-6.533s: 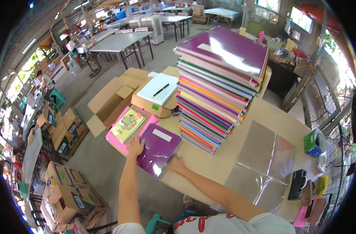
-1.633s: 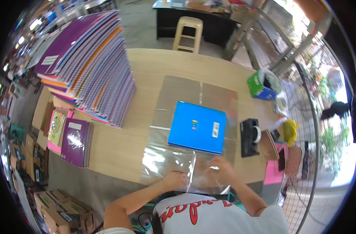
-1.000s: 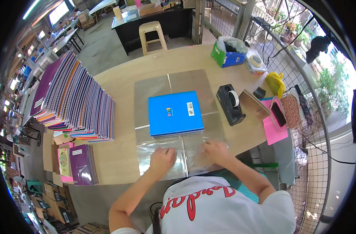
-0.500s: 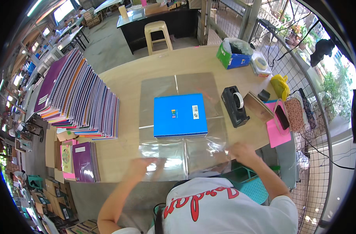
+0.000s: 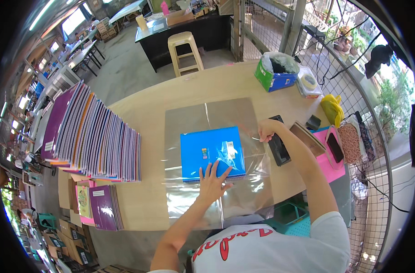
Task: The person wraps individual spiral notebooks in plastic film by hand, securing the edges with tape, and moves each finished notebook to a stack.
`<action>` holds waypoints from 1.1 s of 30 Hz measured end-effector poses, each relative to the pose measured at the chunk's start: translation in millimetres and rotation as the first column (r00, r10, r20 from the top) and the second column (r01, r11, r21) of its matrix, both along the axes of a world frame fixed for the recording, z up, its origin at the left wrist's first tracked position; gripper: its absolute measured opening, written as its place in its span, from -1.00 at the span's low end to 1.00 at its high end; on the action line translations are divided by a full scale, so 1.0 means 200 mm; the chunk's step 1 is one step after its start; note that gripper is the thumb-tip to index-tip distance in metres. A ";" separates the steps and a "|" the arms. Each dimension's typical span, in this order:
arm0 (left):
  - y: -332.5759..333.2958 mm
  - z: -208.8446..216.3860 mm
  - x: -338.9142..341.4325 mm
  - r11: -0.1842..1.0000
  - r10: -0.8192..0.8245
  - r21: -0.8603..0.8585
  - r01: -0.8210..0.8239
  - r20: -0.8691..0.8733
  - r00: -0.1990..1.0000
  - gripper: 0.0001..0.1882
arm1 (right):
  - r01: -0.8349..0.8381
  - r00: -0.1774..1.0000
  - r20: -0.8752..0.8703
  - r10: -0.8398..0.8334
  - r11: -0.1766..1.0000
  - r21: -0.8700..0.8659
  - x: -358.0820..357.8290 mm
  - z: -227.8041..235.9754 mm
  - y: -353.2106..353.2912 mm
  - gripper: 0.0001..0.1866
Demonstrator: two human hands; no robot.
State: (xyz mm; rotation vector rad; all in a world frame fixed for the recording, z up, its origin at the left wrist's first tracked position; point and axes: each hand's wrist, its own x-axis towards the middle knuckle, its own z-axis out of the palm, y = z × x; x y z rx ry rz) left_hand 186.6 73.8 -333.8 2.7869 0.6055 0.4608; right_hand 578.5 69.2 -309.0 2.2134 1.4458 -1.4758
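A blue spiral notebook (image 5: pixel 194 154), apparently on top of a small stack, lies on a large creased clear plastic sheet (image 5: pixel 184 119). My left hand (image 5: pixel 212 183) is open, fingers spread on the notebook's near edge. Glare over the notebook's right part looks like clear film lying on it. My right hand (image 5: pixel 267 130) is closed by the sheet's right edge, beside the black tape dispenser (image 5: pixel 279 152). A small pale strip shows at its fingertips, too small to name. My right hand and forearm partly hide the dispenser.
A tall stack of spiral notebooks (image 5: pixel 98 141) stands at the left, with purple notebooks (image 5: pixel 103 207) nearer. On the right are a wooden block (image 5: pixel 307 138), a phone (image 5: pixel 335 148) on pink paper, a yellow cloth bundle (image 5: pixel 331 109) and a green-blue box (image 5: pixel 275 75). Wire mesh borders the right side.
My left hand has moved from the sheet's near edge onto the notebook. My right hand has gone from the near right corner up beside the tape dispenser. The view has shifted slightly.
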 end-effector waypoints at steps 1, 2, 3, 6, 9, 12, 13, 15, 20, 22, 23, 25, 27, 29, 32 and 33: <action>0.01 -0.01 0.00 0.999 0.022 -0.022 -0.024 -0.058 0.998 -0.27 | 0.000 1.000 -0.007 0.001 1.000 0.003 -0.03 -0.03 0.03 -0.84; 0.02 -0.02 -0.01 0.997 0.052 -0.044 -0.058 -0.117 0.992 -0.28 | -0.087 0.958 0.288 0.022 0.973 0.215 -0.10 -0.04 0.08 -0.81; 0.03 -0.05 -0.02 0.997 0.049 -0.049 -0.056 -0.130 0.990 -0.28 | -0.229 0.832 0.554 -0.024 0.895 0.384 -0.18 -0.05 0.15 -0.76; 0.03 -0.04 0.04 0.994 0.014 -0.104 -0.029 -0.148 0.989 -0.29 | 0.001 0.998 0.044 -0.046 0.695 0.719 -0.37 -0.21 0.44 -0.52; 0.03 0.00 0.05 0.990 0.025 -0.133 -0.052 -0.197 0.980 -0.27 | -0.133 0.990 0.044 0.131 0.817 0.561 -0.53 -0.22 0.62 -0.34; 0.02 0.00 0.03 0.987 0.035 -0.148 -0.067 -0.213 0.976 -0.26 | -0.202 0.979 0.072 0.189 0.898 0.391 -0.54 -0.24 0.62 -0.28; 0.02 0.00 0.02 0.986 0.028 -0.156 -0.062 -0.210 0.977 -0.25 | -0.188 0.982 0.043 0.186 0.903 0.387 -0.53 -0.25 0.61 -0.27; 0.02 -0.01 0.01 0.983 0.031 -0.172 -0.067 -0.205 0.978 -0.24 | -0.186 0.980 0.003 0.201 0.901 0.391 -0.54 -0.23 0.60 -0.26; 0.03 0.00 0.01 0.978 0.001 -0.204 -0.048 -0.224 0.975 -0.28 | -0.123 0.992 0.052 0.112 0.937 0.328 -0.49 -0.31 0.74 -0.34; 0.03 0.00 0.02 0.977 0.008 -0.205 -0.058 -0.236 0.972 -0.28 | 0.181 0.935 0.093 -0.343 0.684 0.706 -0.47 -0.37 0.84 -0.56; 0.02 0.00 0.03 0.974 0.009 -0.218 -0.066 -0.254 0.967 -0.27 | 0.176 0.934 0.095 -0.344 0.676 0.715 -0.46 -0.42 0.90 -0.56; 0.02 0.00 0.03 0.976 0.016 -0.206 -0.069 -0.252 0.968 -0.28 | 0.005 0.768 0.300 -0.565 0.474 0.880 -0.44 -0.50 1.00 -0.78; 0.02 0.01 0.03 0.975 0.032 -0.206 -0.085 -0.252 0.967 -0.30 | -0.061 0.783 0.359 -0.508 0.511 0.857 -0.42 -0.55 1.05 -0.84; 0.03 0.02 0.04 0.974 0.046 -0.205 -0.098 -0.241 0.970 -0.31 | -0.132 0.793 0.418 -0.442 0.546 0.828 -0.41 -0.56 1.05 -0.88; 0.05 0.01 0.04 0.970 0.087 -0.206 -0.131 -0.210 0.974 -0.34 | -0.122 0.860 0.311 -0.405 0.430 0.895 -0.41 -0.52 1.05 -0.89; 0.06 0.01 0.05 0.969 0.106 -0.203 -0.145 -0.191 0.976 -0.36 | -0.102 0.827 0.288 -0.482 0.375 0.921 -0.40 -0.51 1.05 -0.91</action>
